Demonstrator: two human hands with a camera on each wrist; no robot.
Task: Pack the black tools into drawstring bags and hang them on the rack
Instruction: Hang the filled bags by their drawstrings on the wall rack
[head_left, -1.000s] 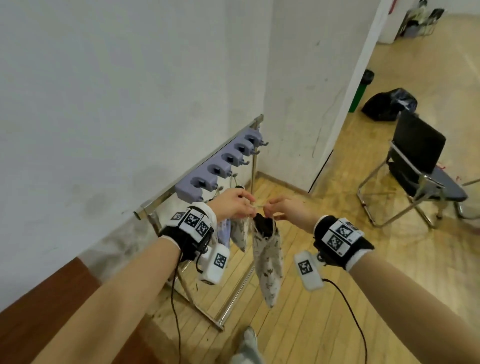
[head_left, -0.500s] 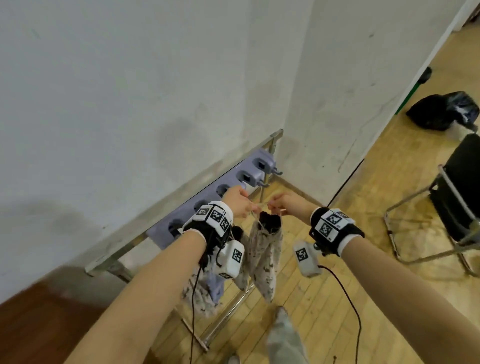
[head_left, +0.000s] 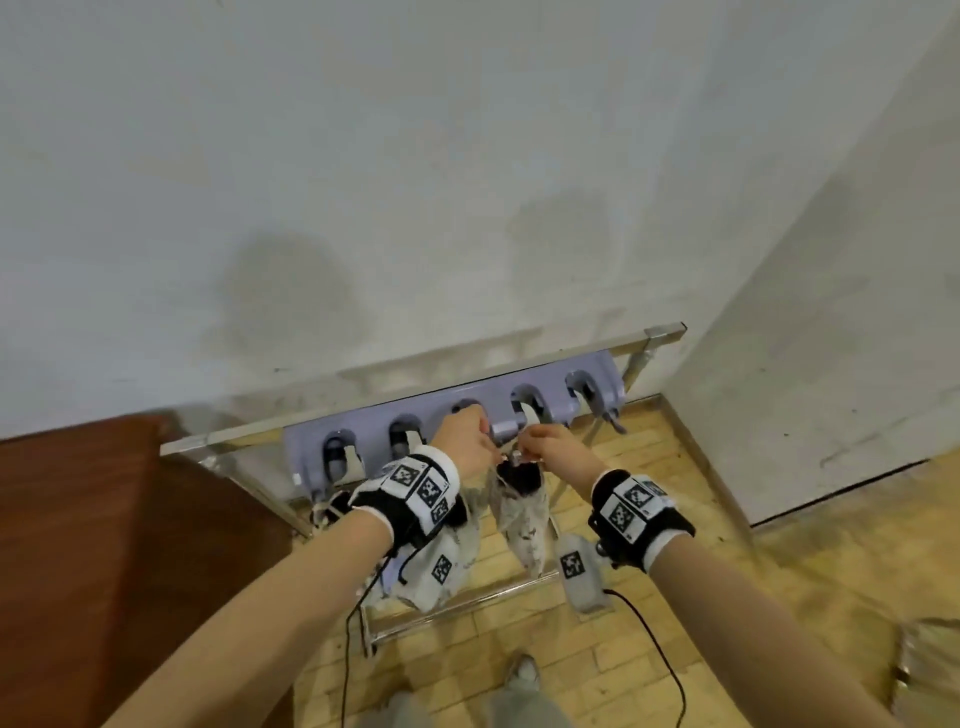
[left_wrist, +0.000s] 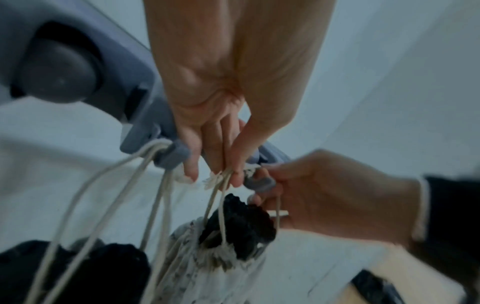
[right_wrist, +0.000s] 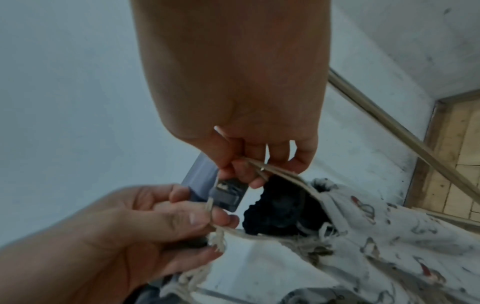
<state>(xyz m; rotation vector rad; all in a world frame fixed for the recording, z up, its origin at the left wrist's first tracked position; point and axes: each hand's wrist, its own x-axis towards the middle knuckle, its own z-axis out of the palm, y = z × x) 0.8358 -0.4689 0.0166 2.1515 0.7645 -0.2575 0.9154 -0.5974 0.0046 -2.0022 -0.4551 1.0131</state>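
Now the rack (head_left: 660, 332) runs along the wall across the middle of the head view, its lilac holder strip (head_left: 550, 374) carrying a row of clamps with small hooks beneath, and both hands are up at a hook just right of centre. Below them dangles the drawstring bag (head_left: 524, 525), pale printed cloth with a black tool (head_left: 519, 475) poking out of its still-gaping mouth. In the left wrist view the left hand (left_wrist: 221, 115) pinches the frayed end of the cord (left_wrist: 221, 218) between thumb and fingertips at centre frame, and the right hand (left_wrist: 324, 191) at mid right is curled round the cord's other side, right against the grey hook (left_wrist: 259, 183).

To do this well, the judgement here is that both strands need spreading into an open loop and lifting over the hook's tip together; catch only one and the bag will likely hang crooked, or slip. The bag's weight could then draw the mouth tighter, since the tool sits proud of the rim.

At lower left of the left wrist view a neighbouring bag (left_wrist: 85, 271) with dark contents already hangs, its cords looped over the next hook (left_wrist: 171, 154). More bags show behind the left wrist in the head view; how full they are cannot be told.
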